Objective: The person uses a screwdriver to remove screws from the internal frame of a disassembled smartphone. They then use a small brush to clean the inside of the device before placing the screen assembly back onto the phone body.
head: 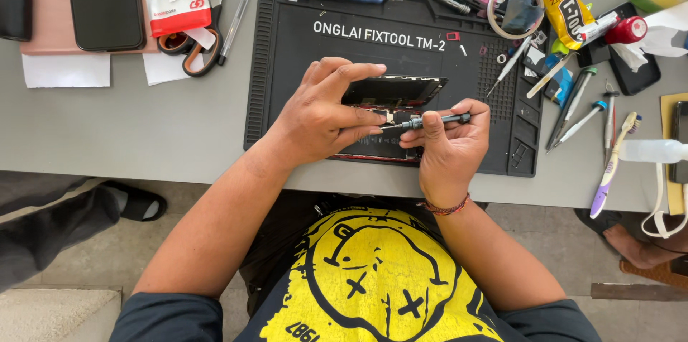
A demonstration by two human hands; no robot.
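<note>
Hands (387, 131) hide most of opened phone (394, 91), right gripping screwdriver (423, 122).

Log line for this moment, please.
left hand: steadies opened phone | right hand: holds screwdriver, tip on phone | surface: black mat

Black work mat (301, 63); black screwdriver (423, 122); opened phone (390, 109) dark, edge seemingly red; grey table (143, 127).
</note>
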